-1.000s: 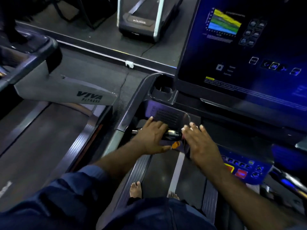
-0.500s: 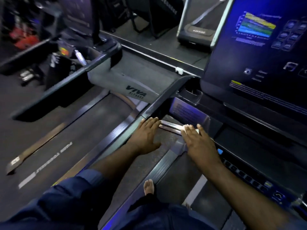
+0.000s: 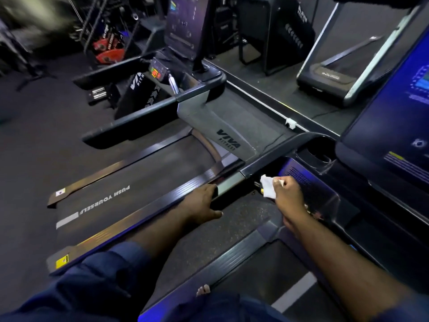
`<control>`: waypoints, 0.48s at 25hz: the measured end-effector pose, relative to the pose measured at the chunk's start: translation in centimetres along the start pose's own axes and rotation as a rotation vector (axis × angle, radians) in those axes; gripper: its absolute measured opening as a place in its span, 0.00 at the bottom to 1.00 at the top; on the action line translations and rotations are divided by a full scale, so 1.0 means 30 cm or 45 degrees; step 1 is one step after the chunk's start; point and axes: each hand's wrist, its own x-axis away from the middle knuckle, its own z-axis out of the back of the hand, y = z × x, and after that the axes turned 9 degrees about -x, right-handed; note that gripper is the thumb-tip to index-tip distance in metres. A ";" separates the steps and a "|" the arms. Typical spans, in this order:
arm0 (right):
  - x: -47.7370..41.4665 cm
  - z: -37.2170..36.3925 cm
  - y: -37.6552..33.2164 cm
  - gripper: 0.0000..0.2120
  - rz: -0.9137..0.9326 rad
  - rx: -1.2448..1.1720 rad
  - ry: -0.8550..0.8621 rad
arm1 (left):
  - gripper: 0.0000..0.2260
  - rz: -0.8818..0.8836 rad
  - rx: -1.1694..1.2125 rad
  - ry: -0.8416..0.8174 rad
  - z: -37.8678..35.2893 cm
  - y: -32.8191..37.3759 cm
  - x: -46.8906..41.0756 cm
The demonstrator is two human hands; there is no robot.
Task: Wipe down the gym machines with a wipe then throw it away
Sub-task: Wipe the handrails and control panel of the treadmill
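Head view, read left to right. Red weight plates [image 3: 109, 54] are standing on a rack in the far background. Nearer, a neighbouring treadmill's belt [image 3: 130, 196], printed "PUSH YOURSELF", is running up to a grey motor cover [image 3: 222, 126] marked "VIVA". The left hand [image 3: 204, 202] is gripping a dark handrail [image 3: 229, 184], its fingers curling over the rail's far edge and its thumb lying along the near side. Below it, bare toes [image 3: 203, 289] are showing above a dark blue trouser leg. Just right of the left hand, the wipe [image 3: 268, 189] is appearing as a small, white, crumpled wad with soft creases. It is sticking out leftward from the right hand [image 3: 290, 196], whose fingers are clenching around it. The wad is pressing against the dark recess under the handrail, touching a short metal stub [image 3: 257, 184]. A cup holder [image 3: 318, 158] is sitting beyond the right hand, and a blue-lit console screen [image 3: 394, 135] is filling the right edge.
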 end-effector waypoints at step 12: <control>0.044 -0.405 0.107 0.24 0.740 0.841 -0.509 | 0.24 -0.265 0.191 0.121 -0.035 -0.166 -0.105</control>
